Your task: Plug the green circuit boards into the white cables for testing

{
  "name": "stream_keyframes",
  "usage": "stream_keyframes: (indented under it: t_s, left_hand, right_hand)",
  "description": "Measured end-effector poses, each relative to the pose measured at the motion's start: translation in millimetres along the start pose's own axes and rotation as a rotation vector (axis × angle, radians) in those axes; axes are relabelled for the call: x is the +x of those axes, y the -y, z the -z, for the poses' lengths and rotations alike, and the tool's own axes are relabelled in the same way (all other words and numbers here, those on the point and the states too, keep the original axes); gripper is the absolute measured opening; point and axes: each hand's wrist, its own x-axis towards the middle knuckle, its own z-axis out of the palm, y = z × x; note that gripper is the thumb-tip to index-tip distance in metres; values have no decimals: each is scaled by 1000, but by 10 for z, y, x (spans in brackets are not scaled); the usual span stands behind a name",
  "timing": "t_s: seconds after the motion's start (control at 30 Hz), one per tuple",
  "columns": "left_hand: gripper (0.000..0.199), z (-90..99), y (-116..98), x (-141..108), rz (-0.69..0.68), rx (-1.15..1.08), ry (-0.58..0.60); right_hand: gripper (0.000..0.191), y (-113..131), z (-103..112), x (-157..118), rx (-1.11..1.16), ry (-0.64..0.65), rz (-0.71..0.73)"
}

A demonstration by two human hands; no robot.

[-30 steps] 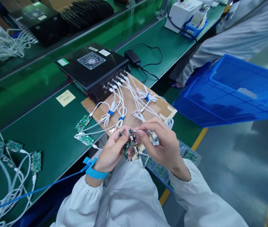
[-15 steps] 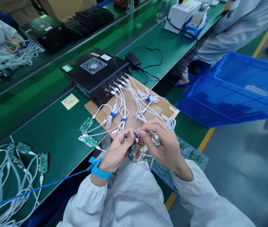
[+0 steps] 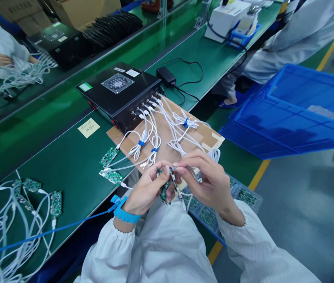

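My left hand (image 3: 146, 188), with a blue strap on its wrist, is closed around green circuit boards (image 3: 164, 191), one seen edge-on. A white cable plug (image 3: 182, 203) hangs at the lower end of the edge-on board. At the upper end of that board, my right hand (image 3: 209, 181) pinches with thumb and forefinger; what sits between the fingertips is too small to make out. Two more circuit boards (image 3: 111, 177) with white cables lie on the green bench, left of my hands. Beyond them stands a black box (image 3: 119, 94) with white cables in its front sockets.
Cardboard (image 3: 167, 145) under bundled white cables juts past the bench edge. A tray of circuit boards (image 3: 208, 216) is below my right hand. A blue crate (image 3: 272, 114) stands to the right. Cabled boards (image 3: 56, 202) lie far left; a power adapter (image 3: 166, 75) sits behind. Another person's legs (image 3: 261, 63) are at back right.
My right hand has shifted slightly right, its fingertips still at the board's upper end. My left hand keeps hold of the boards. The view has moved a little.
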Motion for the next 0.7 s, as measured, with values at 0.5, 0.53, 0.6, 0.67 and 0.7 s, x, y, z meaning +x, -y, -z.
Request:
stream_keyframes:
  t_s: [0.5, 0.53, 0.6, 0.67, 0.7]
  left_hand:
    - [45, -82, -79, 5, 53, 53, 13]
    - [45, -96, -86, 17, 46, 64, 12]
    - [46, -114, -100, 39, 32, 75, 6]
    - [48, -111, -124, 48, 35, 82, -18]
    - [49, -102, -143, 47, 40, 93, -42]
  right_hand:
    - [28, 22, -28, -30, -40, -87, 76]
    - [28, 14, -19, -25, -43, -88, 76]
    - [28, -5, 12, -3, -51, -94, 79]
    - [26, -29, 64, 38, -63, -68, 98]
    - [25, -44, 98, 69, -70, -29, 115]
